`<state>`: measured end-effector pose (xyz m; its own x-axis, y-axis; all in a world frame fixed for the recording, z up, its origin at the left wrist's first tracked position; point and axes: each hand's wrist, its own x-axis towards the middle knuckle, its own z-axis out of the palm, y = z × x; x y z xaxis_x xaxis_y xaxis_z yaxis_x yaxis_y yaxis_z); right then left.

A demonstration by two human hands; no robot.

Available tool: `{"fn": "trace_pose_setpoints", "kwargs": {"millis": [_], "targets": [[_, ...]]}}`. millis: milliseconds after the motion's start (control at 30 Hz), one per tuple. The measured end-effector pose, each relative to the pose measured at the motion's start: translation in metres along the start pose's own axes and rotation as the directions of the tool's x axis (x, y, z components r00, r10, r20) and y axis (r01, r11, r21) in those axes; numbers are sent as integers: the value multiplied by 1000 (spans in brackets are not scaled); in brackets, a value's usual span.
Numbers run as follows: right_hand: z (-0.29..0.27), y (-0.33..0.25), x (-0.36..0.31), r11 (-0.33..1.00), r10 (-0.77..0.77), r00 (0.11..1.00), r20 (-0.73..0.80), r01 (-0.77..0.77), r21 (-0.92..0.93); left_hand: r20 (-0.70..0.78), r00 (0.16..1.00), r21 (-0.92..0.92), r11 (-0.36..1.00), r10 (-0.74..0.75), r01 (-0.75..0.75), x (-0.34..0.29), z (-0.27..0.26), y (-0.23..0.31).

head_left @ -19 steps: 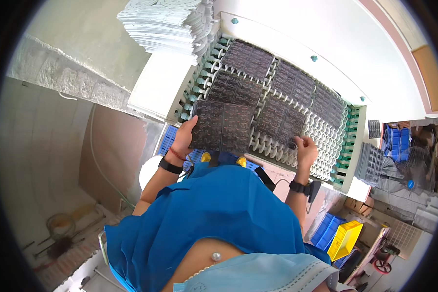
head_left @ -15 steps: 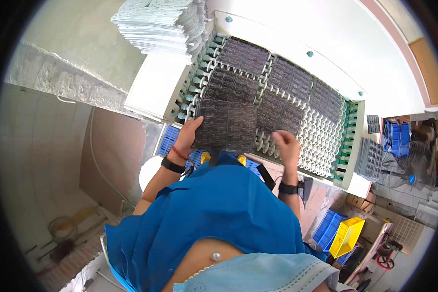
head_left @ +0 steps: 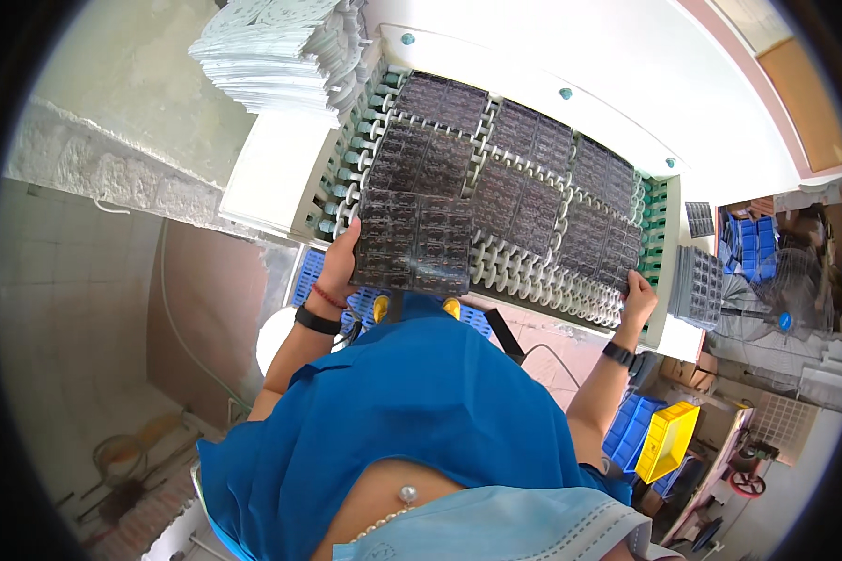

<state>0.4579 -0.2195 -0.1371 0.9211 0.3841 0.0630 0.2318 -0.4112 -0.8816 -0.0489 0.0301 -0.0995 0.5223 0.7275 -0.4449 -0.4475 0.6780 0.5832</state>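
My left hand (head_left: 340, 262) grips the left edge of a dark circuit board panel (head_left: 413, 241), thumb on top. Whether more panels lie under it I cannot tell. It is held over the near left part of a roller conveyor (head_left: 524, 276). My right hand (head_left: 639, 297) pinches the near right corner of another circuit board panel (head_left: 597, 245), which lies on the white rollers at the right. Several more dark panels (head_left: 517, 204) lie in rows on the rollers beyond.
A tall stack of white sheets (head_left: 281, 56) stands at the back left of the machine. Grey panels (head_left: 694, 288) stand in a pile at its right end. Farther right are a yellow bin (head_left: 666, 442), blue bins (head_left: 631, 430) and a fan (head_left: 781, 299).
My right hand has moved right, and a panel now lies on the right-hand rollers that were bare before. My left hand keeps hold of its panel. The whole view has shifted slightly.
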Motion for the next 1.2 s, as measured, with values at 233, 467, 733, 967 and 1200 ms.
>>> {"fn": "trace_pose_setpoints", "kwargs": {"millis": [233,467,733,967,1200], "targets": [[63,-57,-63,959,-229,943,241,261,-112,-3,999,78,996,-47,47,-10,-1,-11],[130,-101,-181,925,-12,625,781,-289,245,53,996,170,983,-73,63,-9,16,-21],[86,-76,-178,961,62,842,537,-195,194,133,896,977,97,423,-191,4,-15,15],[-2,-12,-121,994,44,988,147,-28,-110,516,751,785,-578,412,-223,10,-2,-37],[-72,44,-83,962,-2,1000,6,3,-273,570,788,678,-675,233,-290,31,10,-37]]}}
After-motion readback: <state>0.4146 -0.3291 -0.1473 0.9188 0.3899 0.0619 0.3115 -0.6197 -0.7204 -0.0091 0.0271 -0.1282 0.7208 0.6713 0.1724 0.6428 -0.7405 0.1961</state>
